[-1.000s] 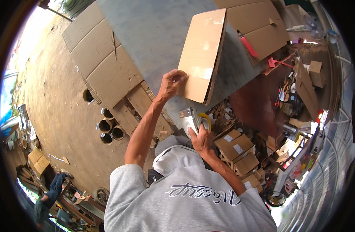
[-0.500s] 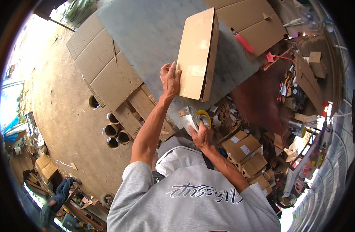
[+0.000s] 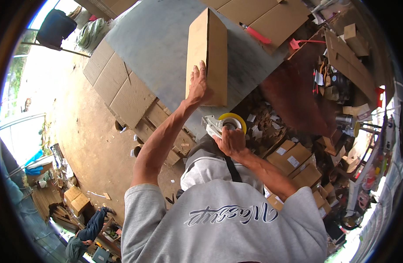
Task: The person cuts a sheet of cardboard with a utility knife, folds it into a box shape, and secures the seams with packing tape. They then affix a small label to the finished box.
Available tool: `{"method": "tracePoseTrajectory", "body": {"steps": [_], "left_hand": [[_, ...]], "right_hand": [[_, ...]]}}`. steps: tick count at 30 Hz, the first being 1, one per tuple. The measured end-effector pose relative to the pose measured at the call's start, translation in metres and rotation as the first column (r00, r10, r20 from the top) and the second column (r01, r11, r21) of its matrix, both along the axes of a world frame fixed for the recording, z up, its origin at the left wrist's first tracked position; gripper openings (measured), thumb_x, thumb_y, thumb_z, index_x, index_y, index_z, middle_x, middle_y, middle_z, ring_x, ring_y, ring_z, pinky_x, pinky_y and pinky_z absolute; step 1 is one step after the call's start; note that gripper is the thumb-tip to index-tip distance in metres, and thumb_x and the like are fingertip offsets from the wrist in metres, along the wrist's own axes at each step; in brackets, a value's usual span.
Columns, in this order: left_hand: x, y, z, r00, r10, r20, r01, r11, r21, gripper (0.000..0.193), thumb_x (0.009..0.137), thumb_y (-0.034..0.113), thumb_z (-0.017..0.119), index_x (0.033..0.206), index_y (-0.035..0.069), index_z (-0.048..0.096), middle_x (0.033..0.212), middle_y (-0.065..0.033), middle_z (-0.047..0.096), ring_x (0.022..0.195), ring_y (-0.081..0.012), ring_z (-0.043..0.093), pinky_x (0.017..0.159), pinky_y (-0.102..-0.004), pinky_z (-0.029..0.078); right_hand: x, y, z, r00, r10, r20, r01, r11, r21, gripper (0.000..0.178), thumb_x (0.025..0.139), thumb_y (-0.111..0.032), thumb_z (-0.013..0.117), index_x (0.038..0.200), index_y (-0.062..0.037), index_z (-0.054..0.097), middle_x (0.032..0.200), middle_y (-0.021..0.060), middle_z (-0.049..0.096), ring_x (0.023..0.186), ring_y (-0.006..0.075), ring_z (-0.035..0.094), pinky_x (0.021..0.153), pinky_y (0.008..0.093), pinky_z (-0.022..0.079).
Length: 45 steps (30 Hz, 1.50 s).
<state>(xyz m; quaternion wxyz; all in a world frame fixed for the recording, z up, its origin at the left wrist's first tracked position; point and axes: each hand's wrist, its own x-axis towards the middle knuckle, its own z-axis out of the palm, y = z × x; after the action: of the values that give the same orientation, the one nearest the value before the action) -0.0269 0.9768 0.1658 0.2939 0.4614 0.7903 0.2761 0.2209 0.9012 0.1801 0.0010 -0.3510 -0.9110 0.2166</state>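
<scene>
A long brown cardboard box stands on the grey tabletop, with a dark open seam along its upper edge. My left hand lies against the near end of the box, fingers stretched over its left face. Closer to my body, my right hand grips a tape dispenser that carries a yellow-rimmed tape roll. The dispenser is apart from the box, near the table's front corner.
Flattened cardboard covers the left edge of the table. A red-handled cutter lies on more cardboard at the back right. Taped boxes and paper scraps are at my right. A person is at the lower left.
The box has turned and shifted left, showing more of its right side. My left hand has slid from beside the box onto its face. The dispenser has rotated in my right hand, showing the roll.
</scene>
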Motion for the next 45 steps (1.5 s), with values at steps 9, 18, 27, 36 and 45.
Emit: {"method": "tracePoseTrajectory", "body": {"steps": [9, 18, 27, 36, 45], "left_hand": [[-0.003, 0.002, 0.006, 0.994, -0.11, -0.026, 0.108, 0.993, -0.046, 0.119, 0.078, 0.022, 0.075, 0.167, -0.001, 0.0, 0.169, -0.0371, 0.013, 0.159, -0.051, 0.011, 0.13, -0.0514, 0.021], [0.0, 0.0, 0.01, 0.991, -0.133, -0.022, 0.132, 0.99, -0.048, 0.114, 0.074, 0.009, 0.068, 0.168, 0.001, 0.004, 0.169, -0.0358, 0.015, 0.16, -0.0494, 0.01, 0.13, -0.0514, 0.02], [0.0, -0.004, 0.003, 0.992, -0.121, -0.045, 0.122, 0.992, 0.03, 0.119, 0.068, 0.006, 0.07, 0.168, 0.002, 0.005, 0.166, -0.0378, 0.02, 0.158, -0.0519, 0.015, 0.13, -0.0514, 0.02], [-0.001, -0.001, -0.031, 1.0, 0.01, -0.004, -0.01, 1.0, 0.028, 0.116, 0.073, 0.015, 0.075, 0.17, 0.01, 0.011, 0.171, -0.0312, 0.017, 0.16, -0.0476, 0.014, 0.129, -0.048, 0.023], [-0.028, -0.077, -0.113, -0.02, 0.785, 0.619, -0.785, 0.371, -0.496, 0.047, 0.095, 0.03, 0.08, 0.122, -0.003, 0.061, 0.099, -0.014, 0.068, 0.08, -0.0258, 0.063, 0.069, -0.0419, 0.054]], "right_hand": [[0.068, 0.047, 0.005, 0.977, 0.172, -0.125, -0.14, 0.963, 0.232, 0.047, 0.086, -0.046, 0.079, 0.096, -0.0025, 0.066, 0.066, 0.0077, 0.065, 0.059, 0.0261, 0.066, 0.071, 0.0431, 0.05], [0.106, 0.173, -0.009, 0.974, 0.14, 0.178, -0.164, 0.978, 0.126, 0.05, 0.086, -0.052, 0.074, 0.096, -0.0039, 0.067, 0.084, 0.0114, 0.062, 0.083, 0.0287, 0.06, 0.082, 0.0452, 0.043], [0.009, 0.222, -0.062, 0.844, 0.497, -0.199, -0.289, 0.736, 0.612, 0.017, 0.085, -0.024, 0.071, 0.077, -0.0094, 0.065, 0.067, 0.0093, 0.059, 0.064, 0.0304, 0.059, 0.067, 0.043, 0.048], [-0.009, 0.243, -0.055, 0.956, -0.256, 0.143, 0.212, 0.941, 0.265, 0.047, 0.088, -0.039, 0.071, 0.074, 0.0058, 0.07, 0.071, 0.0198, 0.071, 0.068, 0.0359, 0.071, 0.067, 0.0491, 0.055], [0.088, 0.173, -0.071, 0.764, -0.636, -0.104, 0.538, 0.718, -0.441, 0.072, 0.088, -0.059, 0.073, 0.074, 0.0115, 0.066, 0.068, 0.0221, 0.062, 0.068, 0.027, 0.058, 0.068, 0.0492, 0.046]]}}
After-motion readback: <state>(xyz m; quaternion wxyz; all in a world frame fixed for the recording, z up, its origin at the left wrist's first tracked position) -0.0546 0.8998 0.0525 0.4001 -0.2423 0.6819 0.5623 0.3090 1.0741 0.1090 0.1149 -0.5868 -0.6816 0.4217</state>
